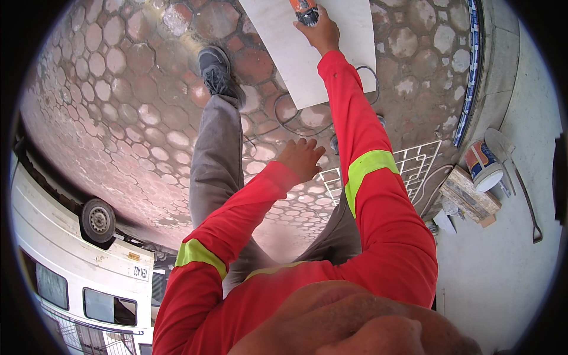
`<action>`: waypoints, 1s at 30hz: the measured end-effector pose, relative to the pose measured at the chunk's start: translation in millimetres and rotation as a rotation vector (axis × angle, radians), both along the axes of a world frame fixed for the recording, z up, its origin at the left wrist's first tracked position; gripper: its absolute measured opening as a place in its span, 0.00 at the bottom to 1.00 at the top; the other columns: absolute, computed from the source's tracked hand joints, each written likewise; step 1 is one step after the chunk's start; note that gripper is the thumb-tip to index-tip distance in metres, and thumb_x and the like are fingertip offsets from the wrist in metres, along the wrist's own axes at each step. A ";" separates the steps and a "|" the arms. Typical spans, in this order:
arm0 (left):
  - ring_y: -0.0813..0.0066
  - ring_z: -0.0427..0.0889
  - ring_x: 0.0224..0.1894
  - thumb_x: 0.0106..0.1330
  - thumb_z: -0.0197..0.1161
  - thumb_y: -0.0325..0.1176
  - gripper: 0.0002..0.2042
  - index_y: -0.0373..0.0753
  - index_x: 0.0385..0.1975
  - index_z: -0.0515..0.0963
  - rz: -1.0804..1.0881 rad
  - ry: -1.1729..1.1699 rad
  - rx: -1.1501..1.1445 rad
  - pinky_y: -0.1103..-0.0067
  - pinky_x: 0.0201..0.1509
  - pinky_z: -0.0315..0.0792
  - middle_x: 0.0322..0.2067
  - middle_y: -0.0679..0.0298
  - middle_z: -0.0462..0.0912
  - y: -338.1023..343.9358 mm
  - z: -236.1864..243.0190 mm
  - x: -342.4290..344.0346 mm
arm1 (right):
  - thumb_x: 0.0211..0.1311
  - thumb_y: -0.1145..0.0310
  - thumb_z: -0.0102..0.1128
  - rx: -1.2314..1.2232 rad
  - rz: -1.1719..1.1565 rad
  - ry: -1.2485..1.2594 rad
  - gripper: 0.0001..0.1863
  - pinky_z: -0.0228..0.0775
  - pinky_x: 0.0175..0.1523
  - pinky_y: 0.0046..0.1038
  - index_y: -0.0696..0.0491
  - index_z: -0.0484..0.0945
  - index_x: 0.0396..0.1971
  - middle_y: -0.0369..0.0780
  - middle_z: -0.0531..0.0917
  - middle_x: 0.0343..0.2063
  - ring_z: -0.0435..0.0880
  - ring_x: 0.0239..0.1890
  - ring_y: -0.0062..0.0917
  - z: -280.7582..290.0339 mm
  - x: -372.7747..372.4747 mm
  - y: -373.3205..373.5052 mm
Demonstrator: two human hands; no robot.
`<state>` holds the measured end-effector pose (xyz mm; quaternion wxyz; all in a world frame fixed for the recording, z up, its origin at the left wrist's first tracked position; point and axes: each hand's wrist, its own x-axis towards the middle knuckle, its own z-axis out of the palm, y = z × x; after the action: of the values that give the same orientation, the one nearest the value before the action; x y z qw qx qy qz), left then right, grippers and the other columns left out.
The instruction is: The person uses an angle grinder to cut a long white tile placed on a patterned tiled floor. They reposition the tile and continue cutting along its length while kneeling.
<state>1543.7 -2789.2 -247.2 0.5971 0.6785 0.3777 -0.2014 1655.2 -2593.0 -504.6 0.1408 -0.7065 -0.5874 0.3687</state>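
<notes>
A white flat board (340, 65) lies on the paving ahead of me. On its far part my right hand (322, 34) is closed around an orange and black power tool (303, 10), whose front is cut off by the picture's top edge; the exact kind does not show. Its dark cord (284, 123) appears to loop over the paving beside the board's near end. My left hand (300, 160) hangs in the air between my knees, fingers apart and slightly bent, holding nothing.
My left shoe (216, 74) stands left of the board. A white wire rack (414, 168) leans near my right leg. Farther right are a bucket (482, 164), a shovel (500, 144) and a wooden block (470, 195). A white van (89, 254) stands at the left.
</notes>
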 end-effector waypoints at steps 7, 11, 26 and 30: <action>0.58 0.77 0.56 0.65 0.65 0.48 0.21 0.44 0.53 0.74 -0.015 0.006 0.007 0.59 0.56 0.69 0.51 0.59 0.77 -0.2 -0.2 0.3 | 0.46 0.48 0.78 -0.012 0.006 0.011 0.45 0.77 0.47 0.46 0.53 0.69 0.63 0.52 0.86 0.41 0.86 0.44 0.49 -0.2 0.3 5.7; 0.59 0.77 0.56 0.65 0.64 0.48 0.21 0.44 0.53 0.74 -0.019 0.007 -0.001 0.59 0.56 0.69 0.51 0.59 0.76 -0.5 0.1 0.1 | 0.46 0.48 0.77 -0.017 0.010 -0.004 0.46 0.77 0.47 0.46 0.52 0.68 0.63 0.52 0.86 0.41 0.85 0.44 0.49 0.0 -0.2 5.8; 0.59 0.76 0.56 0.65 0.65 0.47 0.21 0.44 0.53 0.74 -0.023 0.010 0.002 0.60 0.55 0.69 0.51 0.59 0.76 -5.4 0.8 7.3 | 0.46 0.47 0.78 -0.063 0.009 -0.023 0.48 0.77 0.50 0.45 0.51 0.66 0.66 0.53 0.86 0.43 0.85 0.46 0.49 0.7 10.5 -10.7; 0.59 0.76 0.56 0.65 0.65 0.47 0.21 0.44 0.52 0.75 -0.022 0.015 -0.002 0.60 0.55 0.69 0.50 0.59 0.77 -6.1 1.1 7.6 | 0.46 0.47 0.78 -0.067 0.006 -0.020 0.48 0.77 0.50 0.45 0.51 0.66 0.66 0.53 0.86 0.43 0.85 0.46 0.49 1.3 10.4 -11.6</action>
<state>1551.4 -2795.3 -246.1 0.5925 0.6807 0.3743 -0.2134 1665.6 -2604.6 -503.3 0.1101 -0.7128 -0.5783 0.3814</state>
